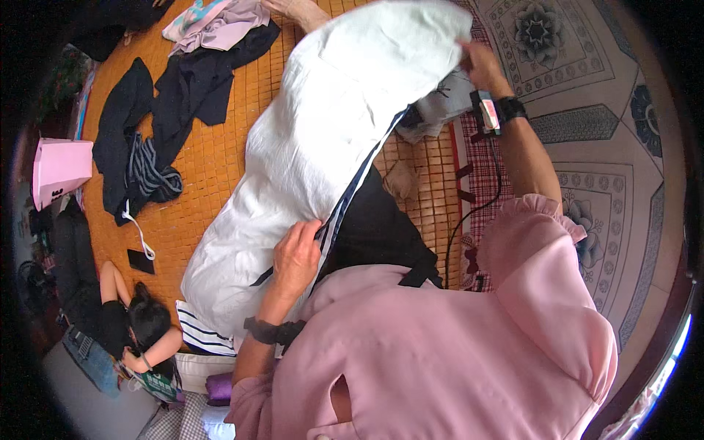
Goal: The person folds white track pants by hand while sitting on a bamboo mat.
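Observation:
A long white garment (pixel 286 147) with a dark stripe along one edge lies stretched across my lap and the woven mat. My left hand (pixel 295 257) is closed on its striped edge near my waist. At its far right end, my right hand (pixel 484 70) grips the hem, raising the cloth off the mat. Grey cloth (pixel 444 99) lies partly hidden under that end. Under the near left end, a white piece with dark stripes (pixel 202 330) shows. My black-clad leg (pixel 378 227) rests beside the garment. Whether both hands pinch one layer or more, I cannot tell.
Dark clothes (pixel 191 84) and a pinkish garment (pixel 216 26) lie on the orange mat (pixel 202 158). A black phone (pixel 141 262) with a white cord is at left, near a pink bin (pixel 62 170). Another person (pixel 147 323) lies at lower left. Patterned tiles (pixel 579 125) are at right.

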`<move>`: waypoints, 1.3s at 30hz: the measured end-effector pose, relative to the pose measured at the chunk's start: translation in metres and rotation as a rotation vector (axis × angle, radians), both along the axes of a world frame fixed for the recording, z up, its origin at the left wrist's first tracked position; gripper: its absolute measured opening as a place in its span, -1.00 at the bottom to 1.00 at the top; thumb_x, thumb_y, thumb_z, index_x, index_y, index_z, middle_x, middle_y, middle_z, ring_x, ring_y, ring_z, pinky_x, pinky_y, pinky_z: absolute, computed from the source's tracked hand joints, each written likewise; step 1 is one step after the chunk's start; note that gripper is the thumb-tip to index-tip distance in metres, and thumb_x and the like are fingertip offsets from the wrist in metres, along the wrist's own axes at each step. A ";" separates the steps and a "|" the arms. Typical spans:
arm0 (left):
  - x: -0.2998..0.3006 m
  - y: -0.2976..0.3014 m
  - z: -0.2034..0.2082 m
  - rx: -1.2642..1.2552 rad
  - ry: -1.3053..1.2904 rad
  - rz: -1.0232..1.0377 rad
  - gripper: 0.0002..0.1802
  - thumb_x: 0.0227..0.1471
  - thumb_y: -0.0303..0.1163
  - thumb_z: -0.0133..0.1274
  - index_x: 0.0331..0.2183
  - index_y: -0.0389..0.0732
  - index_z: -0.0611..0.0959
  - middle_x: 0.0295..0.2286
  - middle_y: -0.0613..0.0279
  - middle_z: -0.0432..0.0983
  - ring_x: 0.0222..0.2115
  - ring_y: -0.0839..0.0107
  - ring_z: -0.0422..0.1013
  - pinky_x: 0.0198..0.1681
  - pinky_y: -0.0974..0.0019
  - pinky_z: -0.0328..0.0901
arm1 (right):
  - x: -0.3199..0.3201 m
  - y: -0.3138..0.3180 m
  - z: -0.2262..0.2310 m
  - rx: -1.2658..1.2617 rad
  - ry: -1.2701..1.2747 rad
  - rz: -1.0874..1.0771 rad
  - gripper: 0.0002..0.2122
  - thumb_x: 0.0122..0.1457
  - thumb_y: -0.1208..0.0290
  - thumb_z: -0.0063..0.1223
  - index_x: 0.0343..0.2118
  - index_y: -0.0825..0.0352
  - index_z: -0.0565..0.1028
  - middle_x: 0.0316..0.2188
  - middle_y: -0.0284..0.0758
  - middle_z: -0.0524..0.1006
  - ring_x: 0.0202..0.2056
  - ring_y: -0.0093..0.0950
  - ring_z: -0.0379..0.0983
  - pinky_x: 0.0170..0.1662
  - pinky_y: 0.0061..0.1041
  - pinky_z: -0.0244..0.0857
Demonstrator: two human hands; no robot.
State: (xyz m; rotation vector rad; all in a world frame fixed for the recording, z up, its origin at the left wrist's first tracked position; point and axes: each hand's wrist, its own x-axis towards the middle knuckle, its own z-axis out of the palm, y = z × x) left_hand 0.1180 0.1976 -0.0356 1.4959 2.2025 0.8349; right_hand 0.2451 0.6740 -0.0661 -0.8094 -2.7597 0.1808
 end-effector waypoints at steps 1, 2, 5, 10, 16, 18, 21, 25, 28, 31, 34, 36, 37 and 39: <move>-0.001 -0.001 -0.004 -0.063 -0.121 0.020 -0.70 -0.22 -0.63 -0.10 -0.30 -0.29 0.42 -0.47 0.03 0.38 -0.43 0.07 0.35 -0.39 0.15 0.26 | 0.022 0.007 -0.024 -0.068 0.079 0.181 -0.75 -0.13 0.52 0.05 -0.30 0.35 0.42 -0.60 -0.30 0.43 -0.55 -0.44 0.33 -0.49 -0.41 0.19; -0.002 -0.005 -0.007 -0.067 -0.124 0.034 -0.70 -0.22 -0.63 -0.10 -0.30 -0.29 0.42 -0.47 0.03 0.38 -0.43 0.07 0.35 -0.39 0.15 0.26 | 0.016 -0.011 -0.029 -0.847 0.253 -0.135 -0.78 -0.06 0.51 0.01 -0.28 0.34 0.42 -0.56 -0.39 0.40 -0.51 -0.54 0.30 -0.46 -0.53 0.18; 0.000 -0.019 -0.007 -0.067 -0.190 0.074 -0.70 -0.23 -0.64 -0.11 -0.31 -0.27 0.42 -0.46 0.03 0.39 -0.44 0.04 0.35 -0.39 0.12 0.26 | 0.010 -0.066 -0.029 -1.206 0.780 -0.644 -0.84 0.04 0.45 -0.05 -0.30 0.33 0.42 -0.51 -0.48 0.37 -0.48 -0.67 0.24 -0.44 -0.67 0.16; -0.010 -0.048 -0.012 -0.033 -0.268 0.127 -0.85 -0.12 -0.51 -0.08 -0.38 -0.26 0.45 -0.50 0.05 0.41 -0.48 0.07 0.36 -0.42 0.14 0.26 | 0.008 -0.145 -0.014 -1.369 0.443 -0.315 -0.81 0.06 0.33 -0.01 -0.35 0.35 0.45 -0.51 -0.43 0.45 -0.47 -0.66 0.32 -0.42 -0.69 0.16; -0.044 -0.123 -0.021 0.070 -0.192 0.676 -0.90 -0.05 -0.44 -0.05 -0.43 -0.24 0.48 -0.54 0.11 0.43 -0.53 0.28 0.38 -0.43 0.32 0.27 | -0.002 -0.195 0.015 -1.706 0.370 -0.301 -0.72 0.13 0.12 -0.13 -0.40 0.29 0.41 -0.56 -0.39 0.49 -0.52 -0.63 0.35 -0.45 -0.70 0.11; -0.050 -0.186 -0.034 0.134 -0.204 1.034 -0.91 -0.06 -0.45 -0.03 -0.43 -0.24 0.50 -0.57 0.25 0.42 -0.56 0.49 0.35 -0.48 0.43 0.25 | -0.014 -0.210 0.014 -1.797 0.334 -0.225 -0.71 0.14 0.13 -0.14 -0.42 0.29 0.41 -0.57 -0.40 0.48 -0.53 -0.63 0.35 -0.47 -0.70 0.12; -0.045 -0.264 -0.034 0.227 -0.312 1.410 -0.91 -0.05 -0.46 -0.03 -0.42 -0.22 0.52 -0.57 0.39 0.41 -0.56 0.60 0.30 -0.53 0.56 0.20 | -0.028 -0.238 0.013 -1.868 0.232 -0.059 -0.71 0.12 0.10 -0.13 -0.48 0.26 0.42 -0.59 -0.43 0.47 -0.54 -0.64 0.33 -0.52 -0.70 0.14; -0.027 -0.304 -0.022 0.157 -0.289 1.559 -0.81 -0.03 -0.34 -0.01 -0.35 -0.24 0.53 -0.52 0.39 0.42 -0.52 0.60 0.30 -0.51 0.56 0.20 | -0.033 -0.268 0.021 -1.680 0.163 -0.088 -0.76 0.07 0.15 -0.03 -0.48 0.24 0.43 -0.59 -0.44 0.46 -0.55 -0.66 0.31 -0.50 -0.70 0.13; -0.015 -0.279 -0.017 0.088 -0.332 1.564 -0.64 -0.04 -0.17 0.03 -0.29 -0.26 0.51 -0.47 0.36 0.43 -0.46 0.59 0.30 -0.48 0.53 0.21 | -0.042 -0.260 0.040 -1.414 0.175 0.108 -0.87 0.02 0.46 0.05 -0.34 0.29 0.44 -0.52 -0.44 0.48 -0.47 -0.65 0.35 -0.37 -0.71 0.17; -0.016 -0.271 -0.012 0.068 -0.547 1.579 -0.53 -0.13 -0.06 0.08 -0.32 -0.30 0.51 -0.49 0.34 0.41 -0.54 0.60 0.27 -0.53 0.55 0.18 | -0.053 -0.278 0.064 -0.747 0.074 0.429 -0.68 -0.10 0.63 0.06 -0.20 0.31 0.40 -0.30 -0.31 0.45 -0.26 -0.44 0.38 -0.15 -0.52 0.23; -0.021 -0.283 -0.006 0.012 -0.718 1.568 -0.64 -0.06 -0.14 0.02 -0.35 -0.25 0.53 -0.48 0.39 0.41 -0.52 0.61 0.25 -0.50 0.53 0.18 | -0.056 -0.290 0.069 -0.288 -0.086 0.637 -0.54 -0.22 0.70 0.06 -0.14 0.28 0.39 -0.14 -0.26 0.37 -0.08 -0.30 0.29 -0.02 -0.43 0.20; -0.032 -0.273 0.012 0.122 -0.786 1.513 -0.74 -0.09 -0.21 0.05 -0.39 -0.19 0.54 -0.53 0.42 0.40 -0.56 0.65 0.24 -0.53 0.57 0.13 | -0.050 -0.275 0.058 -0.194 -0.093 0.666 -0.56 -0.22 0.73 0.03 -0.16 0.29 0.40 -0.17 -0.27 0.39 -0.11 -0.33 0.31 -0.04 -0.46 0.21; -0.037 -0.271 0.015 0.234 -0.783 1.527 -0.76 -0.11 -0.24 0.08 -0.44 -0.21 0.52 -0.56 0.42 0.37 -0.63 0.65 0.21 -0.58 0.57 0.13 | -0.050 -0.268 0.055 -0.346 -0.069 0.605 -0.59 -0.22 0.76 0.01 -0.20 0.30 0.43 -0.17 -0.26 0.39 -0.11 -0.35 0.31 -0.04 -0.49 0.21; -0.044 -0.264 0.031 0.421 -0.750 1.534 -0.78 -0.15 -0.29 0.12 -0.48 -0.22 0.51 -0.58 0.42 0.34 -0.70 0.64 0.18 -0.64 0.57 0.13 | -0.055 -0.256 0.054 -0.353 -0.037 0.689 -0.62 -0.20 0.78 -0.02 -0.23 0.31 0.46 -0.24 -0.28 0.44 -0.17 -0.38 0.36 -0.08 -0.52 0.23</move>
